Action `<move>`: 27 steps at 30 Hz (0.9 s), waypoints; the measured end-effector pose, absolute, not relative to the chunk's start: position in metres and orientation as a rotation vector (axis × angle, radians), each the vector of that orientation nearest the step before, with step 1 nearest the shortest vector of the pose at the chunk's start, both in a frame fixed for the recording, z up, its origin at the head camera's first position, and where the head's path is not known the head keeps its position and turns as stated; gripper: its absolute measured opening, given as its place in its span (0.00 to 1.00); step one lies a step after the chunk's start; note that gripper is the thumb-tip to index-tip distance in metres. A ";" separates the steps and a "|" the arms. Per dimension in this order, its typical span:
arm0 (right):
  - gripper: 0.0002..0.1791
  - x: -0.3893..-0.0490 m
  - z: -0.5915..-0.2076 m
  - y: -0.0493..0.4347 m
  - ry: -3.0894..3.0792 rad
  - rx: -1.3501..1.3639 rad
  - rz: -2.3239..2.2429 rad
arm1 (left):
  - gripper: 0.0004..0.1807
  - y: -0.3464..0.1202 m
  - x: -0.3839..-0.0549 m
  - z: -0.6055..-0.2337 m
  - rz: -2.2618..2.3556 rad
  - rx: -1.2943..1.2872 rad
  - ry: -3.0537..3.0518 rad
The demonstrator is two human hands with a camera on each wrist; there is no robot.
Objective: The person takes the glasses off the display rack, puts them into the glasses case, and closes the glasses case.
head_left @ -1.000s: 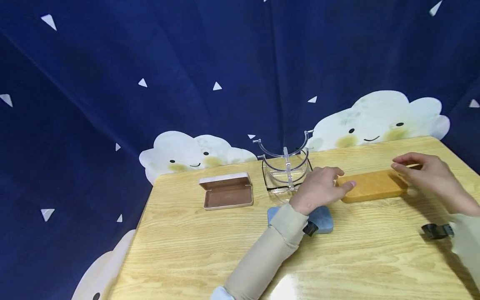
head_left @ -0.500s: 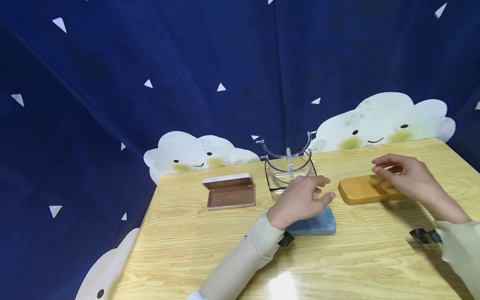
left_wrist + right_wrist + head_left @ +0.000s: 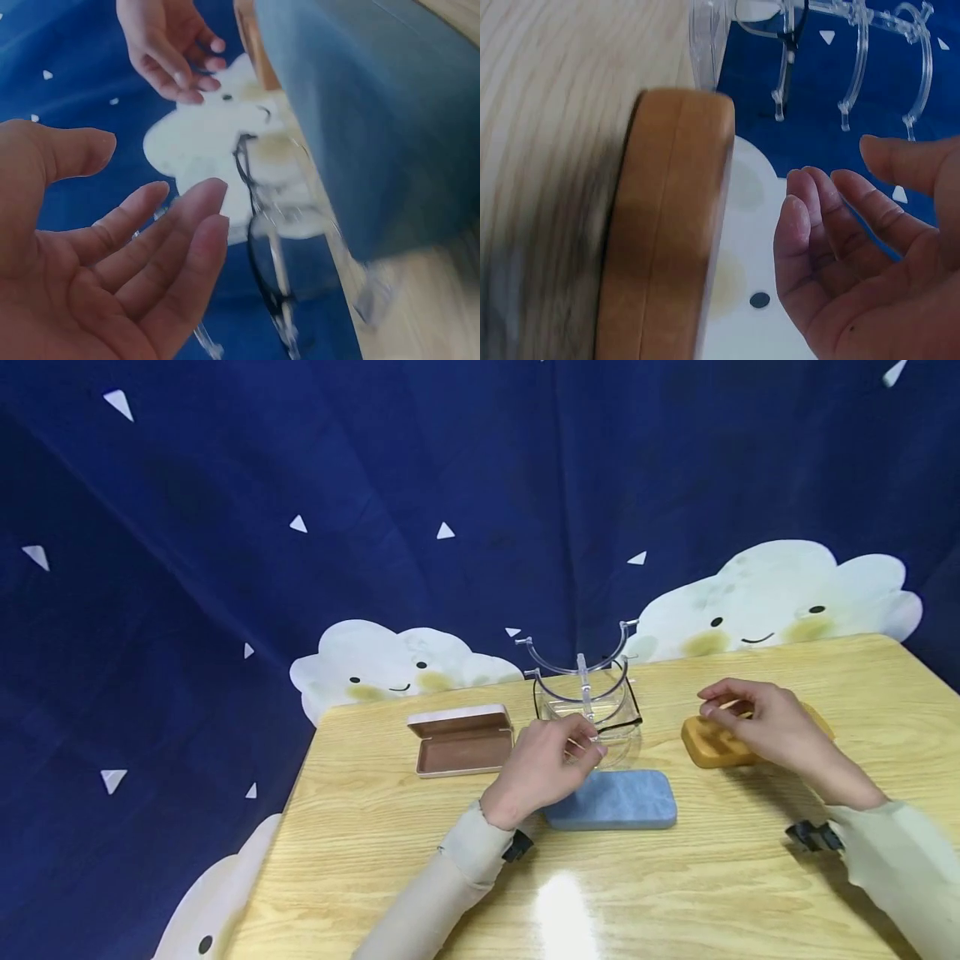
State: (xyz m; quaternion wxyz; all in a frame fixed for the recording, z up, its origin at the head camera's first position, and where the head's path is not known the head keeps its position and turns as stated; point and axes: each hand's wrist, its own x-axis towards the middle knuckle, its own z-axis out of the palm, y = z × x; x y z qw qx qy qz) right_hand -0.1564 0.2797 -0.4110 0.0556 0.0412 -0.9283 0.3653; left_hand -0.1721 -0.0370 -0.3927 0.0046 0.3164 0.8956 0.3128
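Note:
My left hand (image 3: 542, 770) hovers empty with relaxed fingers just in front of a clear plastic display stand (image 3: 584, 681), over the left end of a closed blue glasses case (image 3: 618, 800). A pair of black-rimmed glasses (image 3: 619, 725) sits low on that stand, partly hidden by the hand; in the left wrist view the glasses (image 3: 262, 247) show beyond the fingertips. Above a closed orange glasses case (image 3: 708, 748) is my right hand (image 3: 761, 724), its fingers loosely bent around nothing. Seen from the right wrist, the orange case (image 3: 671, 225) lies beside the hand, apart from it.
An open glasses case (image 3: 463, 752) with a brown lining stands on the left of the wooden table (image 3: 360, 843). Behind the table hangs a dark blue curtain (image 3: 480, 460) printed with clouds. The stand's upper curved arms rise above the table's back edge.
My left hand has drawn back leftward from the orange case to the front of the stand. My right hand has moved left over the orange case. The cases stay in place.

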 end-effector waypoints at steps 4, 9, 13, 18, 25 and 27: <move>0.13 -0.160 -0.414 0.270 -2.829 0.145 1.151 | 0.12 -0.051 -0.176 -0.398 1.017 0.910 2.822; 0.15 -0.164 -0.416 0.259 -2.829 0.189 1.198 | 0.14 -0.065 -0.183 -0.404 1.046 0.813 2.881; 0.17 -0.170 -0.418 0.249 -2.842 0.227 1.224 | 0.15 -0.073 -0.193 -0.408 1.010 0.693 2.986; 0.20 -0.174 -0.422 0.237 -2.867 0.246 1.269 | 0.26 -0.078 -0.204 -0.416 0.926 0.572 2.995; 0.28 -0.176 -0.428 0.224 -2.894 0.241 1.359 | 0.31 -0.080 -0.209 -0.424 0.987 0.518 2.877; 0.31 -0.176 -0.430 0.221 -2.900 0.239 1.376 | 0.29 -0.079 -0.210 -0.426 1.002 0.526 2.866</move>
